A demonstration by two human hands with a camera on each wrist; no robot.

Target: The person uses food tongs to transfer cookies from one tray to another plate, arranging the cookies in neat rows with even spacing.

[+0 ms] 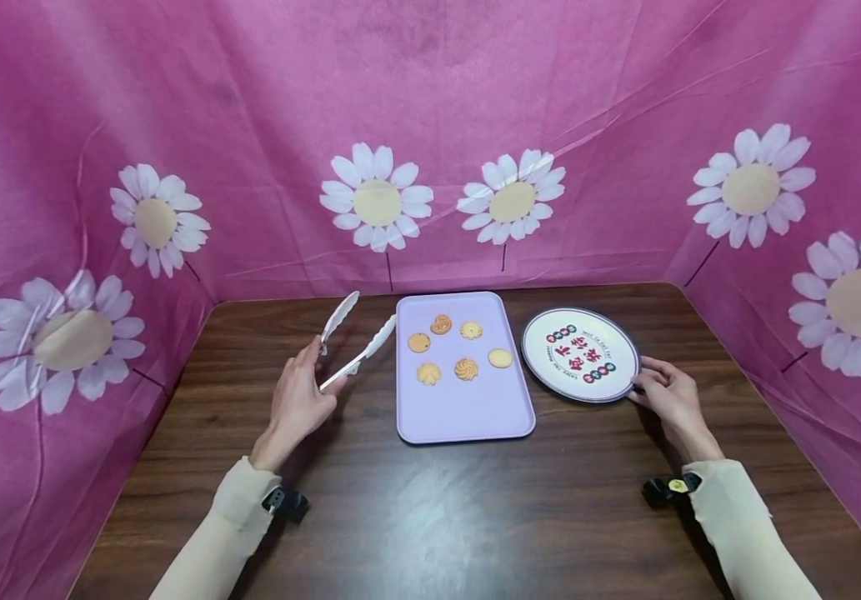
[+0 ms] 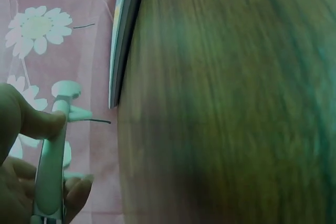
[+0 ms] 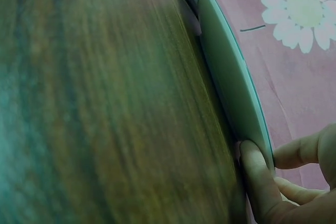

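White serving tongs (image 1: 356,360) are gripped by my left hand (image 1: 297,402), their arms spread apart and their tips toward the tray's left side. In the left wrist view the thumb and fingers sit around the tongs (image 2: 51,166). My right hand (image 1: 672,402) pinches the right rim of a round white plate (image 1: 610,333) with a dark edge and red printed characters. The right wrist view has the plate (image 3: 231,77) edge-on between thumb and fingers. Between the hands lies a lilac tray (image 1: 463,417) bearing several cookies, among them a swirled cookie (image 1: 466,369) and a plain oval cookie (image 1: 500,358).
All of this is on a dark wooden table (image 1: 430,508). A pink cloth (image 1: 430,75) with printed white daisies hangs behind the table and along both sides. The plate is close to the tray's right edge.
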